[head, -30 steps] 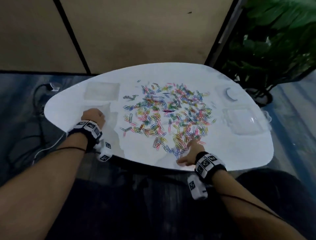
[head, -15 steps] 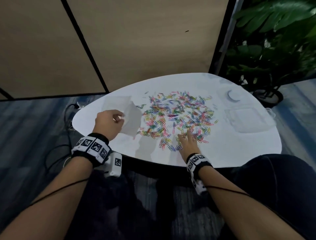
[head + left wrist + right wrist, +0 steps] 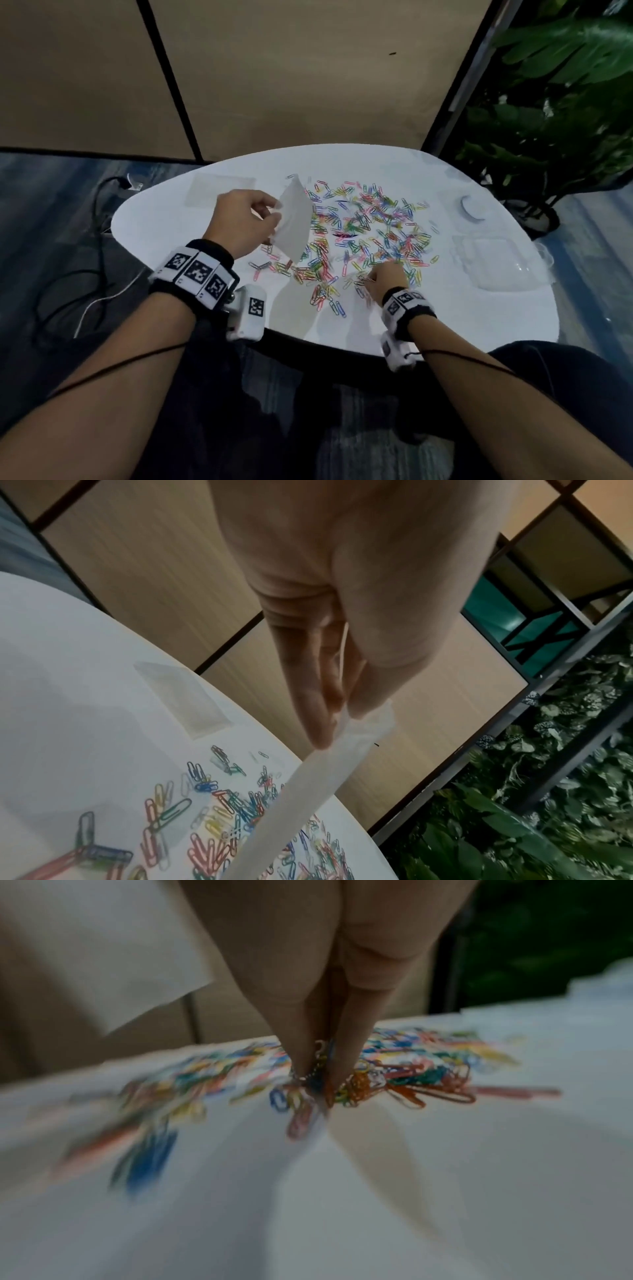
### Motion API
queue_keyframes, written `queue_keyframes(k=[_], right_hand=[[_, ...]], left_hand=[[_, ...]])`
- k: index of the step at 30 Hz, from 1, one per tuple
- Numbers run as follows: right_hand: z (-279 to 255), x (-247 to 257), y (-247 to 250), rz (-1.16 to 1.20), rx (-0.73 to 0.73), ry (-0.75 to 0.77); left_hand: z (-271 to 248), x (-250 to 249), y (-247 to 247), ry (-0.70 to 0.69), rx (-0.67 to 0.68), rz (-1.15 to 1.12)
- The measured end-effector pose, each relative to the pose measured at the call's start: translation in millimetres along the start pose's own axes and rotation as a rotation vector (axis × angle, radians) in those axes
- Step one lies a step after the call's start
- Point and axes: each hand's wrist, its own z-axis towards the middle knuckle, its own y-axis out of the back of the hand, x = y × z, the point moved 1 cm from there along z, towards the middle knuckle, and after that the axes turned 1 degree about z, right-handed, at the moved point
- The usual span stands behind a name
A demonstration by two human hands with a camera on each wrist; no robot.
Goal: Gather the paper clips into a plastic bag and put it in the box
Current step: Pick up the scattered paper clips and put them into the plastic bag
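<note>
The left hand (image 3: 245, 222) pinches a corner of the plastic bag (image 3: 294, 221) between thumb and fingers, holding it up off the white table (image 3: 428, 318) at the left edge of the paper clips (image 3: 363, 233). The right hand (image 3: 385, 279) is down at the near edge of the clip spread, fingertips (image 3: 308, 1053) drawn together around a few clips. The clear box (image 3: 493, 260) sits right of the clips, well apart from both hands.

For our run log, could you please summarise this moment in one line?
left hand: holds small translucent plastic bag aloft | right hand: pinching colourful scattered paper clips | clear plastic box: untouched
</note>
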Motion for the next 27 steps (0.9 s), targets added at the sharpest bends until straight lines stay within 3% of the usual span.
queue_keyframes(k=[4, 7, 10, 13, 15, 22, 25, 27], right_hand=[[19.8, -11.6, 39.4, 0.371, 0.013, -0.119], [18.2, 6.3, 83.3, 1.016, -0.038, -0.088], [-0.4, 40.0, 125.2, 1.63, 0.116, 0.056], [-18.6, 70.1, 142.2, 1.875, 0.269, 0.177], [-22.5, 84.5, 135.7, 1.81, 0.233, 0.203], [-18.1, 88.0, 120.8, 1.156, -0.081, 0.24], [-17.2, 82.9, 120.9, 0.841, -0.107, 0.245], [-16.0, 82.3, 117.0, 0.788, -0.076, 0.207]], left_hand=[[4.0, -4.4, -8.4, 0.015, 0.009, 0.006], [7.6, -8.4, -13.2, 0.033, 0.022, 0.025], [9.8, -15.2, -22.1, 0.019, 0.033, 0.051], [10.0, -24.9, -33.4, -0.014, 0.038, 0.034], [8.6, -30.5, -39.6, -0.047, 0.03, 0.028], [6.8, -36.0, -55.7, -0.047, 0.013, -0.052], [6.9, -36.8, -59.5, -0.058, 0.019, -0.097], [6.6, -36.8, -61.3, -0.062, 0.039, -0.099]])
